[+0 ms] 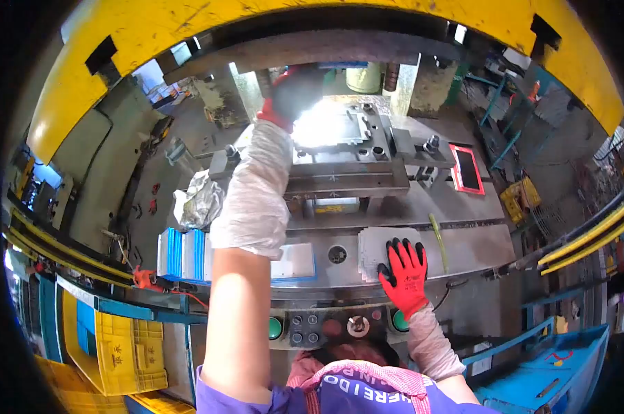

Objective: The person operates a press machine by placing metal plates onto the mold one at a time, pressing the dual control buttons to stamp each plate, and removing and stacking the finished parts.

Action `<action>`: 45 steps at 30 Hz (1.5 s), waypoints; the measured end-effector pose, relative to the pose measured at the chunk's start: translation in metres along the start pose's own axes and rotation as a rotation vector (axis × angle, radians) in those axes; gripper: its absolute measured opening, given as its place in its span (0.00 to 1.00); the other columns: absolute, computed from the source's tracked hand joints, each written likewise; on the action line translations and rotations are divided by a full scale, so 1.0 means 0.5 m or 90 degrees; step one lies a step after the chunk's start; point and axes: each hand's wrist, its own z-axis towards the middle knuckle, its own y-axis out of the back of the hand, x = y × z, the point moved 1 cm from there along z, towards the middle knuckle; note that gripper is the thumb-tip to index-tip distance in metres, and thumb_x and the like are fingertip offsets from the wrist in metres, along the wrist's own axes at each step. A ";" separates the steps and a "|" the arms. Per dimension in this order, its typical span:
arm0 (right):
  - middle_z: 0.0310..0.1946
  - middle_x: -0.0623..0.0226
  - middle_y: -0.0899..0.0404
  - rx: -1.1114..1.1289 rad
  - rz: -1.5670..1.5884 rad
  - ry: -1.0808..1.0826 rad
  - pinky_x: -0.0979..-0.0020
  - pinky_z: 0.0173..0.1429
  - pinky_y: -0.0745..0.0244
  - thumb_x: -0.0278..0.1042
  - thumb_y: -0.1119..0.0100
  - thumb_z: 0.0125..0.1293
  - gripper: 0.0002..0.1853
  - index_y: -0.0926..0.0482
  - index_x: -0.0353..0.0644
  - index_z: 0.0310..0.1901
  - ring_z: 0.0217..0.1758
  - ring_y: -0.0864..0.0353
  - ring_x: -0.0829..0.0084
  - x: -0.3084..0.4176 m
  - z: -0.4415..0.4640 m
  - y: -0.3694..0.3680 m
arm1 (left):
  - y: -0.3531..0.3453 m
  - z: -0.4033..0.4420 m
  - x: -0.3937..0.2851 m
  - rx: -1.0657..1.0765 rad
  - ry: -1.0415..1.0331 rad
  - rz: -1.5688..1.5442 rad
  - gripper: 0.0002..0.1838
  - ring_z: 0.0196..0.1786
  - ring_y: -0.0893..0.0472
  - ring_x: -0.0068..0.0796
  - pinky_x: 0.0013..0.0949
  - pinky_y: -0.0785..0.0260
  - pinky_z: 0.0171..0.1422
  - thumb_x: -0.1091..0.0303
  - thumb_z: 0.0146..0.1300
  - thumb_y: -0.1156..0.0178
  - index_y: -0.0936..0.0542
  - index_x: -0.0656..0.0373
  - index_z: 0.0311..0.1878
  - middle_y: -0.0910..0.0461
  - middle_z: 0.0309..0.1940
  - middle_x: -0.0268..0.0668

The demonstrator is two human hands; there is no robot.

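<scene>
My left hand [292, 96], in a red and dark glove, reaches up under the press beside the metal die [377, 141]. Bright glare and blur hide its fingers, so its grip does not show. A shiny flat plate [353, 130] lies on the die, partly washed out by the glare. My right hand [405, 274], in a red glove with black fingertips, rests with fingers spread on the right side of a stack of thin metal plates [370, 252] at the bench's front.
Blue-edged plates [181, 252] stand at the left, near a crumpled plastic bag [200, 200]. A red-framed dark panel [467, 169] lies at the right. Green buttons [275, 328] are on the front panel. The yellow press frame [312, 14] arches overhead. Yellow crates [129, 352] stand lower left.
</scene>
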 end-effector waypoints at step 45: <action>0.63 0.55 0.32 -0.014 -0.037 0.013 0.46 0.73 0.54 0.41 0.39 0.55 0.32 0.30 0.41 0.62 0.68 0.37 0.53 -0.001 -0.008 -0.020 | 0.418 -0.562 -0.444 0.353 0.491 -0.055 0.46 0.74 0.51 0.58 0.54 0.60 0.76 0.58 0.41 0.25 0.34 0.48 0.68 0.47 0.72 0.50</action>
